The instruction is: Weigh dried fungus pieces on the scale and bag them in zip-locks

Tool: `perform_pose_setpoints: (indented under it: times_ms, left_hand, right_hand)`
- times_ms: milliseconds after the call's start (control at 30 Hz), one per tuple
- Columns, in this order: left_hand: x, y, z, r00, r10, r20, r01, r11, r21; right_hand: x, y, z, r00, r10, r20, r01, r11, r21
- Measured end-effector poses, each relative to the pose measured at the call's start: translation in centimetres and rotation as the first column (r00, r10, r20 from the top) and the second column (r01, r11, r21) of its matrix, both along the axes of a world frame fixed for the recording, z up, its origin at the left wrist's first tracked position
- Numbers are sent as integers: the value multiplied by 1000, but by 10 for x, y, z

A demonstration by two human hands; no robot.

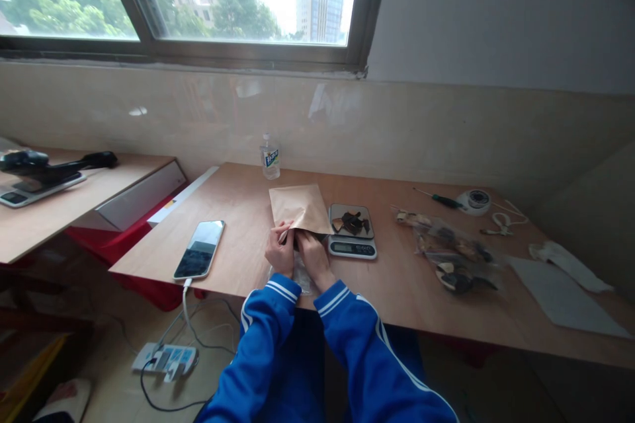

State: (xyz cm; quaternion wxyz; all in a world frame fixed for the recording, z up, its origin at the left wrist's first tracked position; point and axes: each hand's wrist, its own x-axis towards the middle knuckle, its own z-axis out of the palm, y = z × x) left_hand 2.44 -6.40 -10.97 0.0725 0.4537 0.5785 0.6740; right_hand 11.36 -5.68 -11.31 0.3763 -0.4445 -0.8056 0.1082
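A brown kraft paper bag (300, 203) lies on the wooden table with its mouth towards me. My left hand (280, 250) is closed on the near left edge of this bag, thumb and fingers pinching the paper. The fingers of my right hand (313, 258) go in at the bag's mouth and are hidden by the paper. Under my wrists lies a crumpled clear plastic bag (301, 275). Just right of the paper bag, a kitchen scale (353, 248) carries dark, dried-looking pieces (351, 222) on its plate.
A phone (199, 250) charges at the table's left, above a power strip (166, 360) on the floor. At the back stands a clear bottle (270, 157). Rightwards lie clear bags of dried pieces (454, 244), a screwdriver (444, 200), a white round device (475, 201) and a white sheet (565, 294).
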Motion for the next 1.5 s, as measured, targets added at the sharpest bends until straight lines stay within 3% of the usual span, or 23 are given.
perform_pose_setpoints:
  times_ms: [333, 633, 767, 900, 1033, 1133, 1233, 1367, 1500]
  left_hand:
    - [-2, 3, -3, 999, -44, 22, 43, 999, 28]
    - [-4, 2, -2, 996, -65, 65, 63, 997, 45]
    - [-3, 1, 0, 993, -58, 99, 52, 997, 62]
    - [-3, 2, 1, 993, -49, 105, 41, 996, 78]
    - [-3, 2, 3, 995, -46, 89, 39, 996, 80]
    - [-4, 2, 3, 996, -45, 75, 39, 996, 85]
    - [-5, 2, 1, 997, -43, 63, 38, 996, 75]
    - [-5, 1, 0, 996, -59, 62, 55, 997, 62]
    - [-4, 1, 1, 996, -52, 67, 48, 997, 62]
  right_hand:
    - [7, -8, 6, 995, -76, -60, 83, 991, 110]
    - [11, -16, 9, 991, -16, -134, 32, 993, 118]
    - [35, -42, 12, 958, 36, -285, -3, 993, 115]
    - [74, -54, 21, 921, -32, -389, 88, 988, 127]
    - [103, -11, 45, 900, -164, -404, 221, 970, 99]
    - [110, 40, 55, 943, -128, -307, 158, 984, 76]
    - [110, 78, 53, 971, -108, -213, 116, 993, 27]
    - [115, 94, 45, 978, -112, -174, 109, 994, -28]
    - [126, 91, 47, 962, -117, -246, 89, 988, -124]
